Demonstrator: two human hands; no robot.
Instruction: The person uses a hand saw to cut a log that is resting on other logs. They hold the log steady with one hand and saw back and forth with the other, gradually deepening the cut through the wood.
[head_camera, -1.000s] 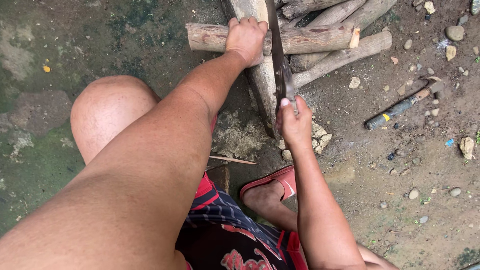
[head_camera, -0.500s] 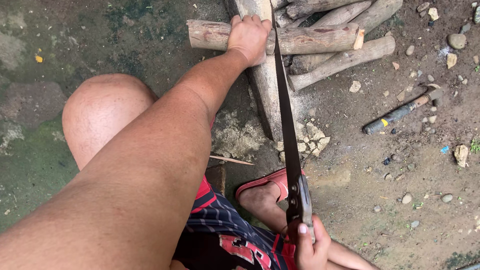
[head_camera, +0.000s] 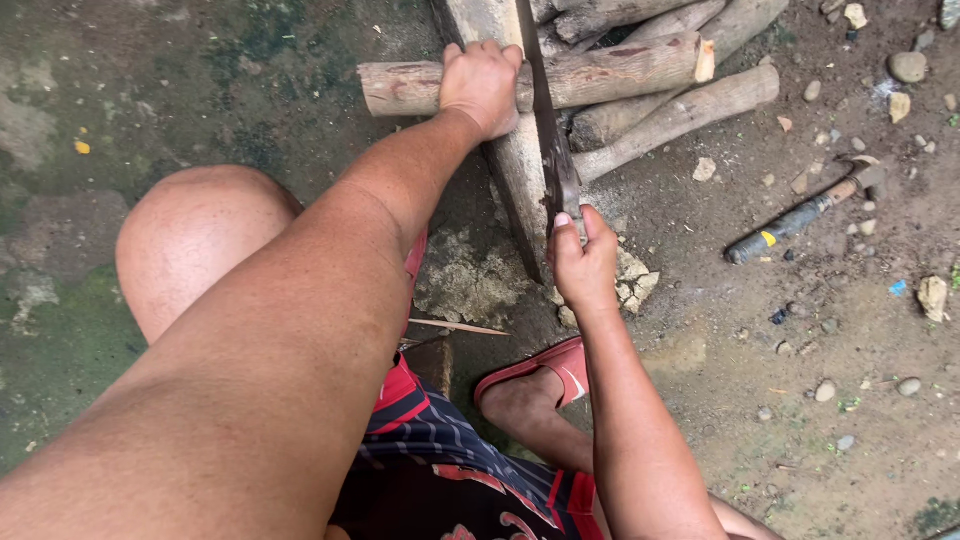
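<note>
My left hand (head_camera: 482, 85) presses down on a round log (head_camera: 610, 72) that lies crosswise over a pale wooden plank (head_camera: 520, 165). A hand saw (head_camera: 545, 110) with a dark blade crosses that log just right of my left hand. My right hand (head_camera: 583, 262) is closed around the saw's handle, close to the plank's near end. Pale sawdust (head_camera: 470, 275) lies on the ground under the plank.
More logs (head_camera: 680, 115) are stacked at the top right. A hammer (head_camera: 800, 215) with a dark grip lies on the dirt to the right, among small stones. My bare knee (head_camera: 195, 240) is at the left; my foot in a red sandal (head_camera: 545, 370) is below the saw.
The saw was drawn back toward me half a second ago, and now it is pushed forward again, my right hand back near the plank. My left hand stayed on the log.
</note>
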